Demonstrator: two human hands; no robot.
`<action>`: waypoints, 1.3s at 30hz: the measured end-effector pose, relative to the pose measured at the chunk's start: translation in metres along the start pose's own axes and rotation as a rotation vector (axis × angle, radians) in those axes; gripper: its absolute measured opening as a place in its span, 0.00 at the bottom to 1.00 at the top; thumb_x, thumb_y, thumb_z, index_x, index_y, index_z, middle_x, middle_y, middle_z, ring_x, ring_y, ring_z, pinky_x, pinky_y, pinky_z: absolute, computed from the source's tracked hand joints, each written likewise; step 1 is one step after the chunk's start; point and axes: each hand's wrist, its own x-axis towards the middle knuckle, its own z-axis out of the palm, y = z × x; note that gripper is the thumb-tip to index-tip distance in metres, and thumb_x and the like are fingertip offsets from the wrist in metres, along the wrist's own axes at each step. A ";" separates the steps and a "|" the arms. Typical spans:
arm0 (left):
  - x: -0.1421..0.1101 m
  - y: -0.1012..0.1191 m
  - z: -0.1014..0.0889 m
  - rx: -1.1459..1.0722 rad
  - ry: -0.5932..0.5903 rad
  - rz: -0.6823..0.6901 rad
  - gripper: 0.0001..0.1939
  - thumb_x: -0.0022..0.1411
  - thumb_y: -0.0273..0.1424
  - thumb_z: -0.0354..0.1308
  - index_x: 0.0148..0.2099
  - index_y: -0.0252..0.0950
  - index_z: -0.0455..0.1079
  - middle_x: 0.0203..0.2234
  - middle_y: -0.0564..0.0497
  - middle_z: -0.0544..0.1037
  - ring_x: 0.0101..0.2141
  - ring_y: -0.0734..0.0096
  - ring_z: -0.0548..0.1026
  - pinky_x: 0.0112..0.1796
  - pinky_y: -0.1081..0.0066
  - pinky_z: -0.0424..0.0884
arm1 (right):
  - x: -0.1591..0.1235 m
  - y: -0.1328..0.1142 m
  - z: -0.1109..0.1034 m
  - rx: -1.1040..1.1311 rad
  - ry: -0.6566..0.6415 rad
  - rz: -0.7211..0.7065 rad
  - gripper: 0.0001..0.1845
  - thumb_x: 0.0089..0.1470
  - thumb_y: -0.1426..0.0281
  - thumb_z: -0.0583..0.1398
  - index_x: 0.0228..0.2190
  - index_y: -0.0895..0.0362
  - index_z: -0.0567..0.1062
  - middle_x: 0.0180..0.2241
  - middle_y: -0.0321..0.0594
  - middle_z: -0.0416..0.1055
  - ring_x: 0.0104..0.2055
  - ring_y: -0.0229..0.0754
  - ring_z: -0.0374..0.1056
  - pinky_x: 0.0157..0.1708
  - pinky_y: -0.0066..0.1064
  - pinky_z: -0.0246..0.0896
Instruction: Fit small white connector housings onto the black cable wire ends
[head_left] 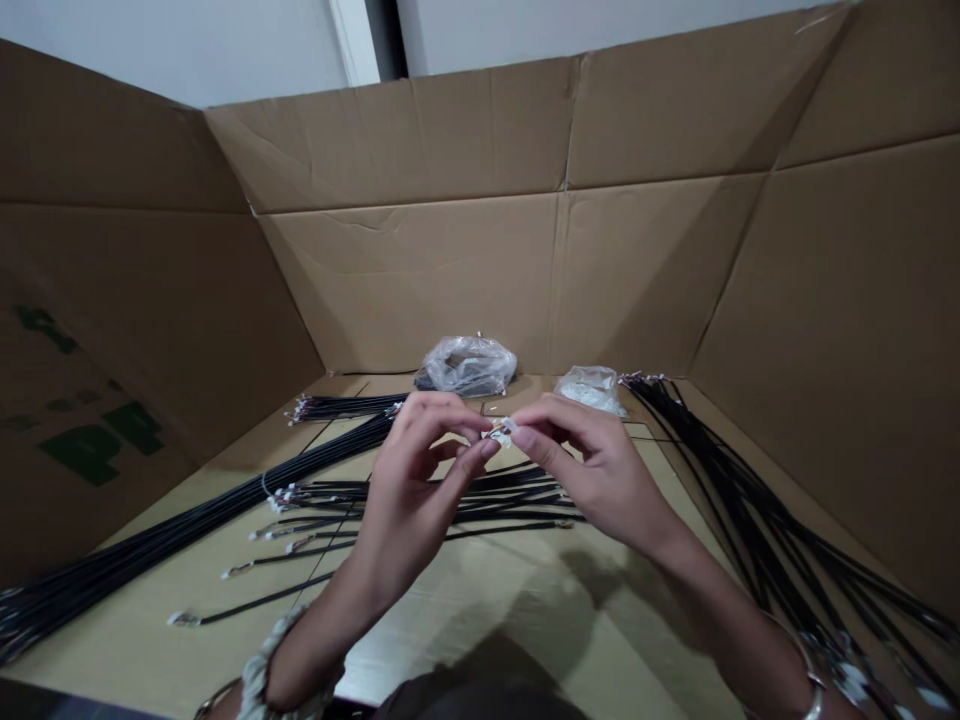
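Observation:
My left hand [416, 480] and my right hand [600, 470] meet at the middle of the view, raised over the table. Between their fingertips is a small white connector [504, 428] with thin coloured wires. The left thumb and forefinger pinch the wires, while the right thumb and forefinger grip the connector itself. Fingers partly hide both, so I cannot tell how far the wires sit in it. Under and behind the hands lie several short black cables [510, 528] with white connectors on their left ends.
A long tied bundle of black cables [195, 510] runs along the left. Another loose bundle [757, 500] lies on the right. At the back are a clear plastic bag [472, 365] and a smaller bag of white parts [591, 388]. Cardboard walls [450, 270] enclose the table [480, 620].

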 end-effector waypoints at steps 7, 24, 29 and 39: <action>0.002 -0.025 -0.008 -0.214 -0.241 -0.217 0.15 0.71 0.42 0.62 0.47 0.34 0.78 0.34 0.50 0.79 0.32 0.70 0.79 0.37 0.65 0.80 | 0.006 0.017 0.002 0.069 0.010 0.117 0.10 0.62 0.63 0.62 0.32 0.55 0.78 0.30 0.36 0.76 0.33 0.39 0.68 0.35 0.33 0.62; -0.004 -0.130 0.040 -0.395 0.006 -0.295 0.18 0.72 0.37 0.62 0.60 0.36 0.71 0.53 0.44 0.77 0.46 0.61 0.80 0.46 0.56 0.80 | 0.001 0.110 0.008 0.177 0.306 0.288 0.19 0.69 0.59 0.60 0.54 0.56 0.75 0.48 0.44 0.78 0.42 0.44 0.77 0.43 0.42 0.76; -0.003 -0.160 0.050 -0.380 0.095 -0.293 0.19 0.72 0.37 0.62 0.61 0.36 0.70 0.53 0.43 0.78 0.46 0.60 0.80 0.45 0.56 0.80 | -0.017 0.134 0.015 0.273 0.492 0.245 0.25 0.68 0.60 0.62 0.62 0.53 0.71 0.67 0.49 0.65 0.64 0.58 0.66 0.62 0.59 0.63; -0.031 -0.180 0.070 -0.221 0.159 -0.174 0.17 0.72 0.37 0.62 0.58 0.35 0.72 0.49 0.45 0.79 0.42 0.63 0.80 0.42 0.59 0.81 | -0.038 0.148 0.026 0.612 0.431 0.326 0.27 0.67 0.58 0.62 0.63 0.53 0.70 0.69 0.49 0.63 0.68 0.60 0.62 0.66 0.63 0.56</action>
